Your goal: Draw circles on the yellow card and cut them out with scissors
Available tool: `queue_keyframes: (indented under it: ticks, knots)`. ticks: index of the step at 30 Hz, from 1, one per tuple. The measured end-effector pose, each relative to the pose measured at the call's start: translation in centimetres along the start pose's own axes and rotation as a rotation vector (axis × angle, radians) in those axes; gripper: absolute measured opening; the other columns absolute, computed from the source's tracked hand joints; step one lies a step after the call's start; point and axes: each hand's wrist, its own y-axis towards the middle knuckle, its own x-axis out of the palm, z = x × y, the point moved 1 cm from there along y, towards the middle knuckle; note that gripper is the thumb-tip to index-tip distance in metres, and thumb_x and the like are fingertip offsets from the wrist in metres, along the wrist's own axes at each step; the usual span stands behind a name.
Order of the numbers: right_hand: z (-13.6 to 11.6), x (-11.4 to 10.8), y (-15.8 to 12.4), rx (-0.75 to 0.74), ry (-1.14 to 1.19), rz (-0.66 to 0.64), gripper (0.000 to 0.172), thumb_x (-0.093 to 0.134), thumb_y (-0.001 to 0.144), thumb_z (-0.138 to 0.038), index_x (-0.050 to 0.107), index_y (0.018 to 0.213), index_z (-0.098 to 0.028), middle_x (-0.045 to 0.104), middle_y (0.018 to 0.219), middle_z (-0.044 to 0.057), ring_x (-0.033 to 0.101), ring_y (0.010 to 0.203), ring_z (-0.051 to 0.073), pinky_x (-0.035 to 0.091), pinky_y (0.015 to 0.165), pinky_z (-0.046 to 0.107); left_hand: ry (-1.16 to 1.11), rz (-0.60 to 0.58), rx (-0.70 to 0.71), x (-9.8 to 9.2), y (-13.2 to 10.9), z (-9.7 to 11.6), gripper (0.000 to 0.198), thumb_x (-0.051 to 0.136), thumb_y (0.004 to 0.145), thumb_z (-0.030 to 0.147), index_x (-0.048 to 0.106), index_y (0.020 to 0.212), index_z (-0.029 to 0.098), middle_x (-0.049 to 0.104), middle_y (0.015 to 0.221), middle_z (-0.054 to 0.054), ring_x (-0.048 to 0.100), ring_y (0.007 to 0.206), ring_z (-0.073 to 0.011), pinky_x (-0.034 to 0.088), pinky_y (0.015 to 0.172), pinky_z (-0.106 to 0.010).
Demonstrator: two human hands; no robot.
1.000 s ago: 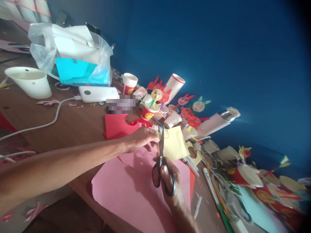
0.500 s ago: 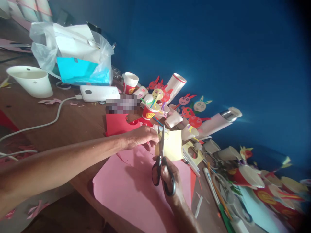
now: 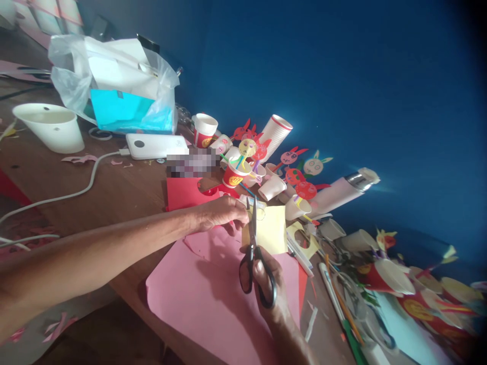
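My right hand point(image 3: 272, 284) is closed on the black handles of a pair of scissors point(image 3: 251, 248), whose blades point away from me and stand slightly apart. The blades lie over the left part of a pale yellow sheet of paper point(image 3: 272, 230) that has a small drawn outline near its top. My left hand point(image 3: 224, 213) pinches the sheet's left edge, its fingertips close beside the blades. Beneath both hands spreads a large pink sheet of paper point(image 3: 213, 304). Red paper point(image 3: 182, 195) with a round cutout lies just beyond my left wrist.
Paper cups with drawn animal faces on straws, one in a red cup point(image 3: 236, 175), stand along the blue wall. A flask point(image 3: 338, 195) leans behind them. At left are a white power bank point(image 3: 155, 146) with a cable, a plastic bag point(image 3: 129, 86) and a large cup point(image 3: 53, 132).
Both hands stay almost in place. The scissor handles have spread a little wider, and the yellow sheet has shifted very slightly.
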Motion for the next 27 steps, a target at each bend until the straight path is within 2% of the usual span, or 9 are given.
queue_keyframes:
  ticks: [13,18,22,27]
  knots:
    - [-0.7,0.2,0.0,0.052,0.015,0.006,0.043,0.053,0.080,-0.057,0.056,0.092,-0.016,0.046,0.048,-0.005,0.039,0.041,0.010,0.030,0.042,0.024,0.039,-0.021,0.019,-0.5,0.3,-0.3,0.010,0.059,0.061,0.020,0.057,0.053,0.014,0.052,0.058,-0.001,0.052,0.059,-0.0129,0.046,0.048,-0.023]
    - [-0.4,0.1,0.1,0.039,0.013,0.033,0.043,0.053,0.080,-0.058,0.056,0.093,-0.016,0.047,0.048,-0.005,0.038,0.042,0.010,0.032,0.044,0.025,0.022,-0.018,0.015,-0.3,0.2,-0.1,0.017,0.063,0.064,0.029,0.058,0.058,0.013,0.054,0.062,-0.001,0.052,0.060,-0.0122,0.045,0.050,-0.023]
    - [0.3,0.1,0.3,-0.003,0.058,0.054,0.042,0.052,0.081,-0.056,0.056,0.092,-0.016,0.047,0.046,-0.005,0.039,0.042,0.010,0.031,0.043,0.024,0.001,0.028,0.037,0.1,0.4,-0.4,0.026,0.069,0.061,0.036,0.057,0.064,0.013,0.053,0.063,0.000,0.052,0.061,-0.0111,0.045,0.054,-0.023]
    - [0.6,0.0,0.3,0.007,0.049,0.063,0.042,0.053,0.080,-0.056,0.056,0.094,-0.016,0.048,0.046,-0.005,0.039,0.042,0.010,0.031,0.043,0.023,-0.028,0.085,0.057,0.2,0.7,-0.8,0.026,0.069,0.057,0.034,0.057,0.065,0.013,0.056,0.066,0.000,0.054,0.064,-0.0122,0.047,0.056,-0.025]
